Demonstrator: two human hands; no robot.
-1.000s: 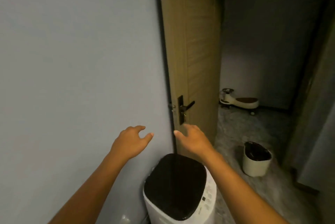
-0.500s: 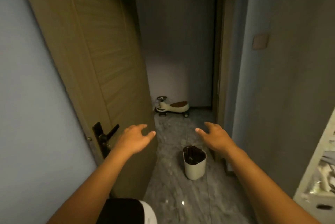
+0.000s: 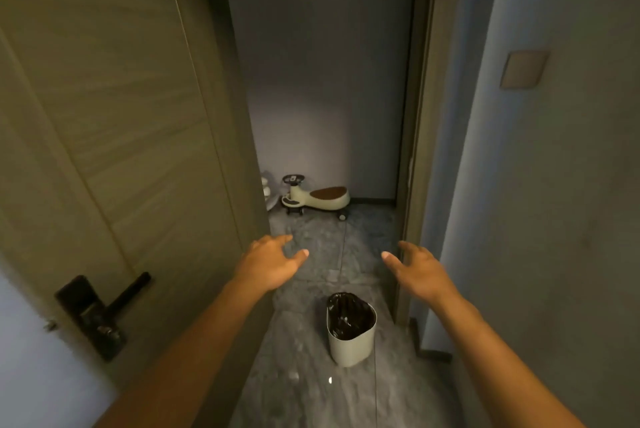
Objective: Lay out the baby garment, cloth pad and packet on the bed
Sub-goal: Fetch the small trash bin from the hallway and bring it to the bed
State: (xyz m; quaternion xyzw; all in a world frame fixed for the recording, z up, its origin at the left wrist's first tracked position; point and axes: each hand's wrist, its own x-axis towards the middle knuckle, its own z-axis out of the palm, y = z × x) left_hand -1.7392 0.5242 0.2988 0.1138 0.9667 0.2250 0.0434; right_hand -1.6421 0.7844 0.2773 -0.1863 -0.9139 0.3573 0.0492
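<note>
Both the left hand (image 3: 268, 263) and right hand (image 3: 420, 271) are spread and carry nothing at the open door (image 3: 114, 150), so I judge fetching comes first (garment, pad, packet, bed are all unseen), past the bin (image 3: 351, 341).

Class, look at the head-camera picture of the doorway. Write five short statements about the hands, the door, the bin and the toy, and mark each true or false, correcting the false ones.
1. Both hands are empty. True: the left hand and right hand are open, holding nothing.
2. The wooden door is shut. False: it stands open, showing the floor beyond.
3. The waste bin lies on its side. False: it stands upright, lined with a dark bag.
4. A ride-on toy car stands by the far wall. True.
5. The left hand grips the door handle. False: the hand is apart from it.
</note>
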